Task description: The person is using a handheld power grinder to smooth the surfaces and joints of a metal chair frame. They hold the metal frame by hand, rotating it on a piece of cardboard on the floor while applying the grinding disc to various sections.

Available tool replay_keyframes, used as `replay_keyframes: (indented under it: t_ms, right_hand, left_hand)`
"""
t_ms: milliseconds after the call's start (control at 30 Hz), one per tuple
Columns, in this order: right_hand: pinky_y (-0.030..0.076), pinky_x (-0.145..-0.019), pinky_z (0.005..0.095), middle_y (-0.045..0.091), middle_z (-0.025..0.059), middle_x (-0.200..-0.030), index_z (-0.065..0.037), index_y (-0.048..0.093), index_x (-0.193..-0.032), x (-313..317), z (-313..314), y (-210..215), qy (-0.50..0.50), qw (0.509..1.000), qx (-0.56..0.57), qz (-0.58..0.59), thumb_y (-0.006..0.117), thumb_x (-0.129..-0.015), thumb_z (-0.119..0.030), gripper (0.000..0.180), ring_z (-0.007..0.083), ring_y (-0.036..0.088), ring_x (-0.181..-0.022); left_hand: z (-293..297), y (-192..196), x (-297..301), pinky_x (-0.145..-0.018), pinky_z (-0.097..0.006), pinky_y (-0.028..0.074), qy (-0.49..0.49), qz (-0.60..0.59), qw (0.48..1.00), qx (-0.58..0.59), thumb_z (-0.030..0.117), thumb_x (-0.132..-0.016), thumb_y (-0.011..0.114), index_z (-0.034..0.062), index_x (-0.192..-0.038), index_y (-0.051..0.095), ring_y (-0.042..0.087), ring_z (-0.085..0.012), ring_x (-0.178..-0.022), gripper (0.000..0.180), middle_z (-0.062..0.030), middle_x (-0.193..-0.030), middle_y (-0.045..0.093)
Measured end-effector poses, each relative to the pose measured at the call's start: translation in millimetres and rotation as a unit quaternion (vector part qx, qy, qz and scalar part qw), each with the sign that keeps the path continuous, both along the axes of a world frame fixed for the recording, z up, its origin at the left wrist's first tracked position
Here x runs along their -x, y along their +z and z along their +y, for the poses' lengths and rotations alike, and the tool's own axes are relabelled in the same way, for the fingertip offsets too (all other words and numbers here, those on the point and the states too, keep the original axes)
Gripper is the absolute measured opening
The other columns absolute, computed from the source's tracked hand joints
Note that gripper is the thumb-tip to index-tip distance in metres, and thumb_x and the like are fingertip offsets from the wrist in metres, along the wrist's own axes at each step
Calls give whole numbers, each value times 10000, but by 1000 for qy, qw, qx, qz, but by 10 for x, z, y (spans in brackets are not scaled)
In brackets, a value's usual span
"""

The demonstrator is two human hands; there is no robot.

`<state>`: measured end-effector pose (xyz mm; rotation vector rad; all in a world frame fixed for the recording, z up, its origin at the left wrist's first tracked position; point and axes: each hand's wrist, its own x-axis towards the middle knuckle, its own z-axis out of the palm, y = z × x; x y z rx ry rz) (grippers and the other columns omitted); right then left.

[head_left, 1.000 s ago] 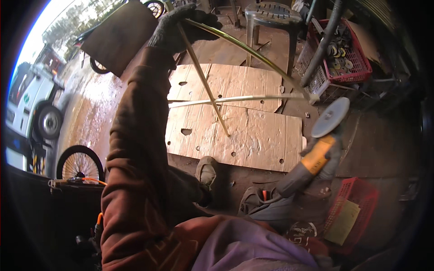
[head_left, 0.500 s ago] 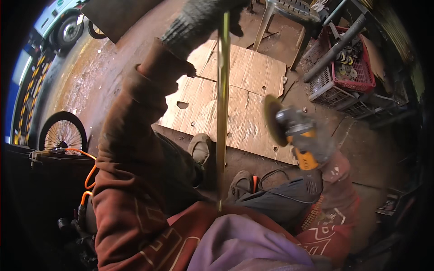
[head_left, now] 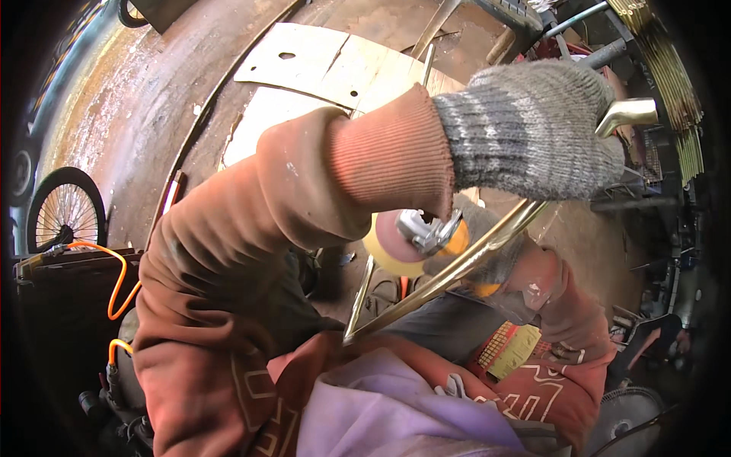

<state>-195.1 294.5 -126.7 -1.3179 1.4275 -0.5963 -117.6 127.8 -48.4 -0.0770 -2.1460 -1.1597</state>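
Note:
A grey knitted glove covers my left hand, whose fingers are wrapped round a shiny gold-coloured metal tube. One bent end of the tube sticks out past the fist. Down at my lap the metal comes to a sharp corner, and a second thin length rises from there behind my left arm. My right hand, also gloved and partly behind the tube, grips a yellow-and-grey angle grinder. Its round disc is below my left sleeve, which hides part of the tool. Whether disc and tube touch, I cannot tell.
Flattened cardboard lies on the floor ahead. A spoked wheel and an orange hose are at the left. Long gold-coloured metal lengths stand at the far right, near a plastic chair. A red perforated basket is beside my right leg.
My left hand has swung right and nearer, turning the tube from upright to slanted. The grinder has moved left, under my left arm. My view has shifted too.

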Motion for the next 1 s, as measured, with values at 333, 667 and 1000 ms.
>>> replay_keyframes:
  t_ms: [333,667,1000]
  right_hand:
    - [539,-916,349,713,77,-1130,-20,583,-1319,52,-86,-9,45,994,-47,84,814,-869,-281,569,195,674,-1023]
    - [539,-922,346,711,86,-1131,-16,578,-1312,149,-115,-24,31,994,-50,97,838,-841,-274,596,188,671,-1030]
    - [539,-929,342,708,95,-1132,-13,573,-1304,189,-90,-59,14,993,-59,100,862,-813,-268,624,181,668,-1037]
  left_hand:
    - [39,-18,-48,-868,-490,561,-50,-26,998,3,457,-887,635,-47,-1005,710,717,-396,-933,523,-254,-917,716]
    - [121,-109,-9,-851,-483,566,-42,45,998,-22,463,-893,612,-47,-948,729,718,-391,-909,525,-248,-914,718]
    - [171,-243,101,-865,-498,565,-119,115,982,-86,426,-876,611,-43,-958,735,719,-387,-920,492,-245,-920,721]
